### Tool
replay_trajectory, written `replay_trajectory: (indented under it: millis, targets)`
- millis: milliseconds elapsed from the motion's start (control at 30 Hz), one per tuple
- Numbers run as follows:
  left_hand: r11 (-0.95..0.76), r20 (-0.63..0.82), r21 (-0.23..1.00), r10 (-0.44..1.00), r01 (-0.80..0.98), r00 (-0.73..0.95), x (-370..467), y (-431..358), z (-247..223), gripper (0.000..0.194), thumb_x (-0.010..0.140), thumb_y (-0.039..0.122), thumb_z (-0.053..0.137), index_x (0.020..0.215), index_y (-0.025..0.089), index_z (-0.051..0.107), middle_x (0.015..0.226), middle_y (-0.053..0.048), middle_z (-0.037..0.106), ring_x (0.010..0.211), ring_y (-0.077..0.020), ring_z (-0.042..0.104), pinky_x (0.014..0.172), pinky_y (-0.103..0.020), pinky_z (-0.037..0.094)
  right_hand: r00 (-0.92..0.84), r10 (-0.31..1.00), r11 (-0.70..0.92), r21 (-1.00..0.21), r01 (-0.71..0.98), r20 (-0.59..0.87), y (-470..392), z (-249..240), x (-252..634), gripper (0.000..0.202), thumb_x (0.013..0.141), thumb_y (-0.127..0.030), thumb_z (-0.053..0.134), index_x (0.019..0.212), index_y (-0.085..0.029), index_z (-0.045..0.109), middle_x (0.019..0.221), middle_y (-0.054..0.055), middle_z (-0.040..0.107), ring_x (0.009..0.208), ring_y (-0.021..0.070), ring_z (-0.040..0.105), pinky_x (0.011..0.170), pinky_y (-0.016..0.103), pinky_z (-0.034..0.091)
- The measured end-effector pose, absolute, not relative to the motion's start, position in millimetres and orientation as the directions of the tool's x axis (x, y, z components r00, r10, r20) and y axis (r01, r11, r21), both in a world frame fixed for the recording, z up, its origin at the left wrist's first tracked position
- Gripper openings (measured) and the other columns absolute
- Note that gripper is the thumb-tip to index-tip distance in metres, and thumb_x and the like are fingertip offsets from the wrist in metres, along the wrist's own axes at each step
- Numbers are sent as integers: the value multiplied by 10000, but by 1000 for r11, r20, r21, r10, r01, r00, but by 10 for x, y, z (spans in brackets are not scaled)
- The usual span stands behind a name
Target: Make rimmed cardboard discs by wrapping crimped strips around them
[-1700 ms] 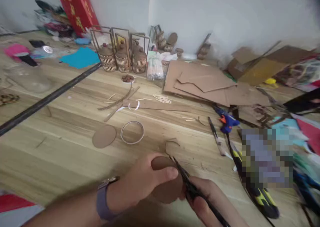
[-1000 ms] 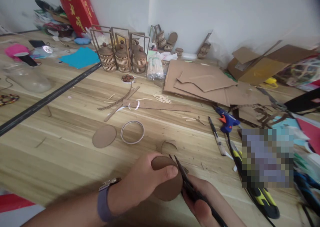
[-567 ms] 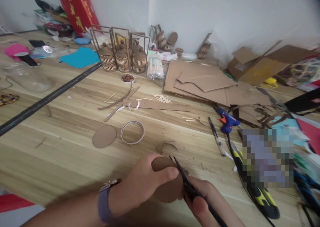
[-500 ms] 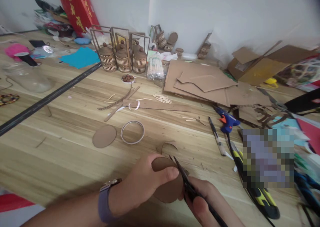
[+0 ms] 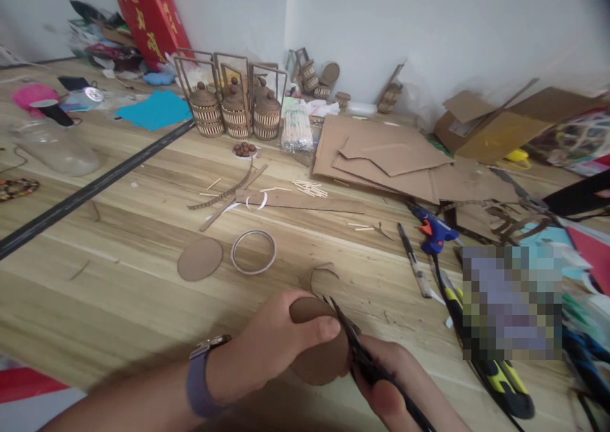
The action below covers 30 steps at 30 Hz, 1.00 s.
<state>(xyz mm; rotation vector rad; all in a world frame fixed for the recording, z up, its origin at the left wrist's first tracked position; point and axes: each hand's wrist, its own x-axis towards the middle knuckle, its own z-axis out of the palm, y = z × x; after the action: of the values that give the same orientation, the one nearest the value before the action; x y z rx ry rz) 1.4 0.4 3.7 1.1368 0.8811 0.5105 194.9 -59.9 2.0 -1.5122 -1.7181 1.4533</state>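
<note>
Barely anything has been shifted since the frame half a second earlier: the whole view has slid slightly, and the thin curled offcut of brown cardboard (image 5: pixel 328 267) appears nudged a touch. Left hand (image 5: pixel 274 340) and right hand (image 5: pixel 396 371) are kept in almost the same pose.

By the left hand a round brown cardboard disc (image 5: pixel 324 360) is gripped, thumb laid across its face, fingers partly hidden; held over the pale wood-grain table (image 5: pixel 143 305), contact not tellable. Dark scissors with black handles (image 5: pixel 365 363) are clasped in the right hand, blades slightly parted at the tips and set at the disc's right edge. Whether card is caught between the blades cannot be made out.

Progress, as judged: most of the visible rim looks rounded already; the left part is covered by the hand, so any stretch left untrimmed there is not shown. A flat tan cardboard circle (image 5: pixel 200 259), seemingly already cut, is laid farther off to the left, beside a hollow white-edged ring (image 5: pixel 233 257). Long tan cardboard strip (image 5: pixel 305 202) and short pale sticks (image 5: pixel 309 189) are left loose behind. Lidded miniature baskets with tall handles (image 5: pixel 207 119) are stood farther back, apparently completed.
</note>
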Motion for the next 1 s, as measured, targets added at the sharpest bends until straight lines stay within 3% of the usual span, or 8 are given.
replay_trajectory:
  millis: [133,533,1000]
  targets:
    - [317,-307,944,730,96,610,9,27,52,329,799,464,675,900,156,727,832,-42,729,854,-231,642,756,-302,474,-324,891,-150,-880,450,-317,-584,11,1961,889,593,-986,216,742,-179,559,586,-32,413,550,110,343,514,254,260]
    - [322,-238,947,673,13,700,-2,32,84,338,842,464,650,906,143,734,877,-56,734,862,-228,653,799,-314,485,-352,889,-100,-876,472,-291,-595,19,1974,827,712,-936,195,703,-185,540,582,-29,397,536,111,325,514,260,276]
    - [326,-297,942,709,76,639,-13,34,69,319,804,407,697,999,158,740,958,-45,754,953,-251,658,820,-320,493,-334,880,-152,-866,477,-339,-584,71,1956,844,654,-967,213,660,-182,521,591,-17,426,552,113,356,527,254,306]
